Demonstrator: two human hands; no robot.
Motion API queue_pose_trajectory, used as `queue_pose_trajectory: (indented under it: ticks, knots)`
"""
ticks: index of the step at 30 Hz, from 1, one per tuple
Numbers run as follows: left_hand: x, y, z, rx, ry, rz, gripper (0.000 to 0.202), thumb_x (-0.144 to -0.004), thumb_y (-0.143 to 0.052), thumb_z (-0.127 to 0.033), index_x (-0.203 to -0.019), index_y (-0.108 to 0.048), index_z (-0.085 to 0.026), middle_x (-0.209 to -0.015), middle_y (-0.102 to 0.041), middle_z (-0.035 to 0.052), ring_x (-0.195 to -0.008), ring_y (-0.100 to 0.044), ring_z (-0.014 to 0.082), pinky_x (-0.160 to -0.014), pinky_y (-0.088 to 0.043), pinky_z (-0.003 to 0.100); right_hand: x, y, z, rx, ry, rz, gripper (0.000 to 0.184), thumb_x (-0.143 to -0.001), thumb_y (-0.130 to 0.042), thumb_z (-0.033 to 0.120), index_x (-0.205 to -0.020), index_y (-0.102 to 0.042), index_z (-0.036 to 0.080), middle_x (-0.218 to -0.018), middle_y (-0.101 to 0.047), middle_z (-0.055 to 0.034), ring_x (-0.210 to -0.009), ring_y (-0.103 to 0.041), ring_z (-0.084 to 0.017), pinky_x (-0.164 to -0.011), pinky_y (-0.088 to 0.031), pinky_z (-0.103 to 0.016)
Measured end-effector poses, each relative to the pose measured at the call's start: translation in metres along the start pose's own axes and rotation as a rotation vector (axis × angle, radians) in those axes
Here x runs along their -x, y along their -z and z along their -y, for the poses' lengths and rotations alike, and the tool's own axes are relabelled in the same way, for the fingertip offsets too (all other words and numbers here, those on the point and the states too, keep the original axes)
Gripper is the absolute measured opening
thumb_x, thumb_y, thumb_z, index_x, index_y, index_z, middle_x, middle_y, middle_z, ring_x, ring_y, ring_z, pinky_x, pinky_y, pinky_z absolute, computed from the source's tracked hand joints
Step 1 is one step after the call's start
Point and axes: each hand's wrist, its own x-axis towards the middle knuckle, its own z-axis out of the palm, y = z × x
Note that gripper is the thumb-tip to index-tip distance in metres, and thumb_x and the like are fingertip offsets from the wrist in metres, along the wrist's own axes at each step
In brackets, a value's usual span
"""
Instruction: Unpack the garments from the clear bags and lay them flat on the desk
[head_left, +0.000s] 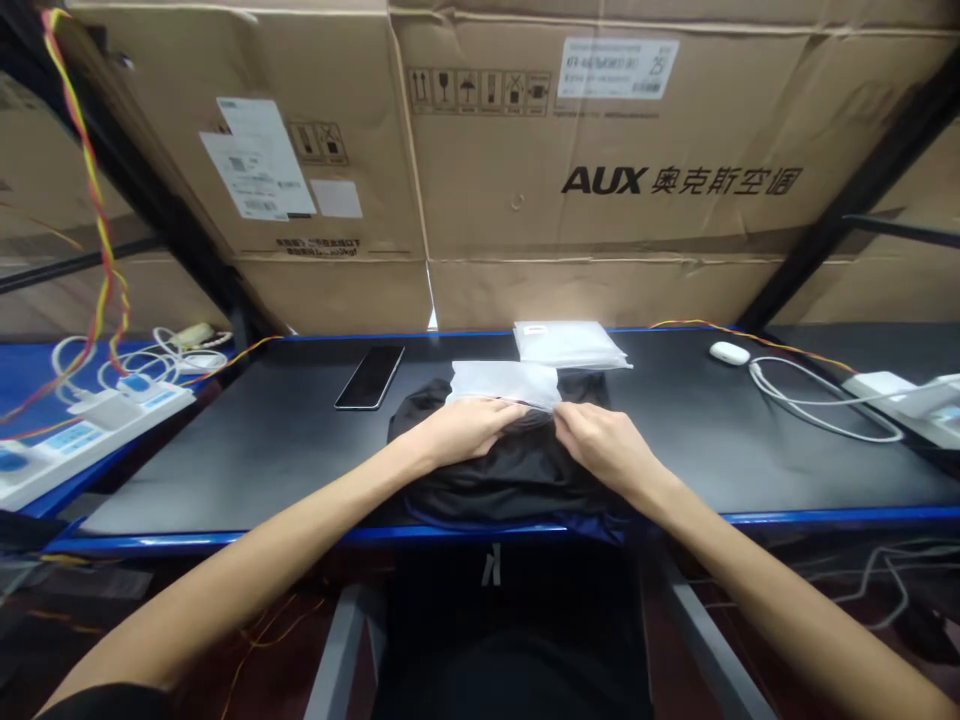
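A folded black garment [510, 475] lies at the front edge of the black table [262, 440], partly hanging over it. A clear plastic bag [504, 382] rests on the garment's far side. My left hand [465, 428] is closed, pinching the bag's near edge together with the dark cloth. My right hand [600, 443] is closed too, gripping the same bag edge just to the right. Both hands meet at the bag's opening. A second packed plastic bag [568, 345] lies behind, near the cardboard.
A black phone [370, 377] lies flat left of the garment. A white mouse-like device [729, 352], white cable [817, 405] and power strip [911, 400] sit at right. More power strips [90, 425] and cables are at left. Large cardboard boxes [600, 160] wall off the back.
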Motion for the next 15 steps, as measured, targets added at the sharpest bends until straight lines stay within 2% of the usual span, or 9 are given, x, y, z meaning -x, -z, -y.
queue_pose_trajectory:
  ticks: [6, 9, 12, 15]
  knots:
    - [0.021, -0.002, 0.002, 0.315, -0.054, -0.223, 0.055, -0.085, -0.047, 0.0, -0.136, -0.056, -0.02, -0.143, -0.06, 0.0106, -0.13, -0.059, 0.0223, -0.11, -0.051, 0.039, 0.0, 0.0, 0.001, -0.002, -0.042, 0.08, 0.017, -0.099, -0.048, 0.017, -0.088, -0.061, 0.017, -0.078, -0.072, -0.0055, -0.069, -0.066, -0.018, -0.057, -0.034, -0.029]
    - [0.025, 0.002, -0.002, 0.49, -0.084, -0.244, 0.053, -0.087, -0.045, 0.001, -0.133, -0.059, -0.021, -0.143, -0.06, 0.0087, -0.135, -0.055, 0.0208, -0.115, -0.046, 0.039, 0.001, 0.0, 0.002, 0.016, -0.06, 0.071, 0.017, -0.099, -0.049, 0.019, -0.088, -0.061, 0.017, -0.077, -0.071, -0.0052, -0.069, -0.065, -0.018, -0.057, -0.034, -0.029]
    - [0.028, 0.009, -0.005, 0.653, -0.028, -0.244, 0.042, -0.093, -0.048, -0.007, -0.13, -0.064, -0.021, -0.14, -0.062, 0.0078, -0.132, -0.058, 0.023, -0.114, -0.047, 0.04, 0.001, 0.0, 0.004, 0.017, -0.067, 0.083, 0.016, -0.098, -0.05, 0.018, -0.086, -0.061, 0.018, -0.076, -0.069, -0.0038, -0.068, -0.065, -0.017, -0.056, -0.032, -0.03]
    - [0.029, 0.014, -0.005, 0.739, 0.08, -0.246, 0.034, -0.097, -0.055, -0.023, -0.129, -0.066, -0.02, -0.135, -0.066, 0.0068, -0.126, -0.063, 0.0256, -0.11, -0.05, 0.039, 0.0, 0.002, 0.007, 0.011, -0.075, 0.112, 0.015, -0.098, -0.05, 0.018, -0.088, -0.061, 0.017, -0.077, -0.069, -0.0037, -0.069, -0.064, -0.017, -0.056, -0.031, -0.03]
